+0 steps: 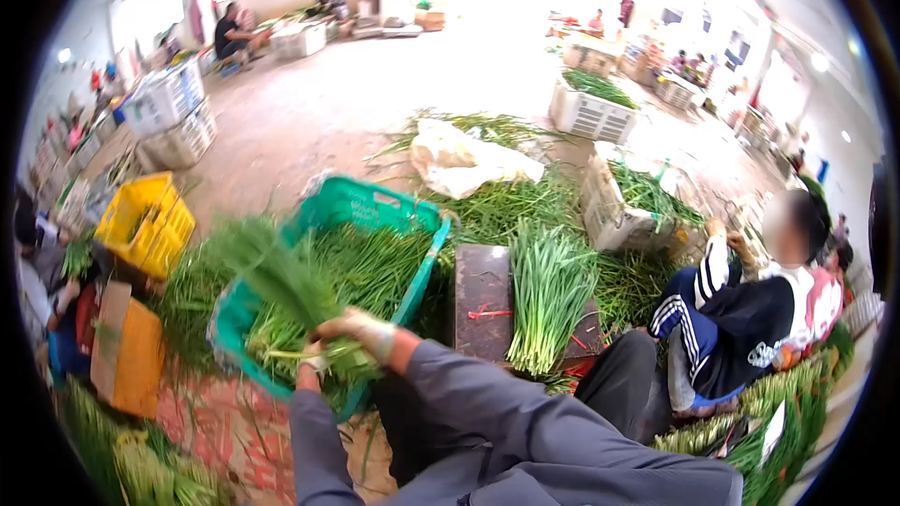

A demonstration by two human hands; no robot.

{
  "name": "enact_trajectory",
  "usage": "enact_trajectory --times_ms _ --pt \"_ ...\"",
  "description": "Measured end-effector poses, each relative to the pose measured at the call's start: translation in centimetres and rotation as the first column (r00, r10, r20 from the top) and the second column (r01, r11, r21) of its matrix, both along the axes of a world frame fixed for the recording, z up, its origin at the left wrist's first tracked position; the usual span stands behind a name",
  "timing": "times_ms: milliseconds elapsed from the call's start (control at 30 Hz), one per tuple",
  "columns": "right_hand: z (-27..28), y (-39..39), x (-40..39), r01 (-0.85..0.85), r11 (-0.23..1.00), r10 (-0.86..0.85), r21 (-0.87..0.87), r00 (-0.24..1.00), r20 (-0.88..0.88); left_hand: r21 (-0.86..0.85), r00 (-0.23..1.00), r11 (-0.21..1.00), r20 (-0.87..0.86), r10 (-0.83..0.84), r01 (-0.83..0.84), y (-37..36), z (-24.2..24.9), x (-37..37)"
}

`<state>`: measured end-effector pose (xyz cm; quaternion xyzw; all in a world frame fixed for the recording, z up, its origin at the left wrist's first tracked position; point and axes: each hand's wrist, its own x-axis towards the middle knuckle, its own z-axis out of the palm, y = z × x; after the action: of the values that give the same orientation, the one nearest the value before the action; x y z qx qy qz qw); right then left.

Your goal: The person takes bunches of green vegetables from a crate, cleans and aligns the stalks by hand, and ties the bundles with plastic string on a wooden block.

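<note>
both hands grip chive bundle | over green crate rim | block close right

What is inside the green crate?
The green crate holds long green stalks. Both hands hold a bunch over it, hiding its near part; its bottom is covered.

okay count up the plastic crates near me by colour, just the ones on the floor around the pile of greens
Green plastic crate of leafy stalks, beside both hands: 1
Yellow plastic crate, on the left: 1
White plastic crates, one farther back, one beside the seated person: 2
Total: 4
More white crates stand far off, too blurred to count.
</note>
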<state>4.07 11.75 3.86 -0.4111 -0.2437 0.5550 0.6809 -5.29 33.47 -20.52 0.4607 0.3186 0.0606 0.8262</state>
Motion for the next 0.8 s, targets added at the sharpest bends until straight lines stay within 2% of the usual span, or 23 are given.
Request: enact_trajectory --times_ms 67,100,133,167,200,233,267,300,333,367,400,433,467,500,567,600,633,667,733,767,800 --pt "2.2 -5.0 1.2 -0.023 0.999 0.024 0.044 0.999 -0.022 0.263 0.972 0.957 -0.227 -0.064 0.125 -0.6 2.6 0.1" --pt "4.2 -7.7 1.8 0.001 0.996 0.001 0.086 1.0 -0.019 0.465 0.93 0.853 -0.362 -0.062 0.238 -1.0 4.6 -0.3" --pt "5.2 -10.0 2.6 -0.019 0.997 0.018 0.078 1.0 0.013 0.7 0.894 0.649 -0.443 0.068 0.297 -2.5 8.7 -1.1" --pt "5.8 -12.1 3.1 -0.024 0.997 0.021 0.073 0.999 0.043 0.846 0.855 0.372 -0.476 0.207 0.381 -4.0 12.4 -2.1" --pt "5.9 -14.1 3.6 -0.026 0.996 0.019 0.081 0.997 0.078 0.943 0.883 0.25 -0.302 0.36 0.22 -5.9 14.5 -3.0" --pt "5.9 -15.8 4.1 -0.026 0.996 0.016 0.086 0.993 0.115 0.991 0.925 0.118 -0.105 0.365 0.066 -6.2 15.0 -3.6" --pt "5.8 -17.3 4.3 0.005 0.998 -0.013 0.063 0.991 0.135 0.881 0.958 0.445 0.031 0.286 -0.162 -9.0 18.7 -4.0" --pt "6.0 -18.6 4.3 0.013 0.997 -0.022 0.071 0.991 0.134 0.616 0.948 0.721 0.183 0.26 -0.316 -12.8 23.5 -4.5" --pt "6.1 -19.8 4.3 0.026 0.997 -0.039 0.077 0.984 0.172 0.445 0.958 0.867 0.263 0.114 -0.226 -15.2 26.4 -5.1" --pt "6.2 -20.8 4.1 0.033 0.996 -0.049 0.081 0.977 0.206 0.265 0.932 0.96 0.361 -0.007 -0.095 -17.4 28.1 -5.4" --pt "6.2 -21.7 3.6 0.053 0.997 -0.062 0.051 0.979 0.194 0.096 0.871 0.993 0.479 -0.109 0.072 -19.6 28.4 -4.8" --pt "6.6 -22.5 2.8 0.042 0.998 -0.052 0.055 0.981 0.189 -0.049 0.777 0.966 0.605 -0.175 0.255 -21.2 28.3 -4.0" --pt "7.1 -23.5 1.8 0.069 0.997 -0.073 0.024 0.982 0.175 -0.044 0.782 0.969 0.6 -0.17 0.245 -21.9 26.2 -2.3" --pt "7.1 -24.4 1.1 0.099 0.995 -0.096 -0.009 0.983 0.157 0.364 0.761 0.916 0.543 -0.355 0.167 -22.2 22.8 -0.1" --pt "4.4 -25.8 0.7 0.036 0.999 -0.035 -0.002 0.995 0.092 0.705 0.773 0.703 0.393 -0.498 0.094 -25.1 22.8 0.6" --pt "3.6 -26.3 0.2 0.045 0.999 -0.035 -0.026 0.954 0.299 0.279 0.777 0.949 0.561 -0.287 0.149 -27.4 26.3 0.7" --pt "2.6 -26.7 0.1 0.062 0.997 -0.033 -0.042 0.867 0.497 -0.21 0.793 0.96 0.609 -0.02 0.186 -28.7 28.6 1.2" --pt "0.6 -27.0 0.1 -0.02 0.999 0.036 -0.038 0.872 0.488 -0.202 0.8 0.962 0.6 -0.025 0.182 -28.6 28.4 2.1" --pt "-0.8 -28.2 -0.5 -0.031 0.999 0.035 -0.016 0.896 0.444 -0.256 0.892 0.961 0.452 0.025 0.104 -28.5 26.9 3.3" --pt "-1.2 -28.6 -0.6 -0.037 0.999 0.033 0.0 0.91 0.413 -0.248 0.896 0.963 0.444 0.019 0.102 -28.9 26.4 3.3" --pt "-1.2 -28.7 -0.8 -0.019 0.996 -0.022 0.088 0.894 0.447 -0.211 0.9 0.976 0.434 0.048 0.049 -29.6 26.5 3.3"
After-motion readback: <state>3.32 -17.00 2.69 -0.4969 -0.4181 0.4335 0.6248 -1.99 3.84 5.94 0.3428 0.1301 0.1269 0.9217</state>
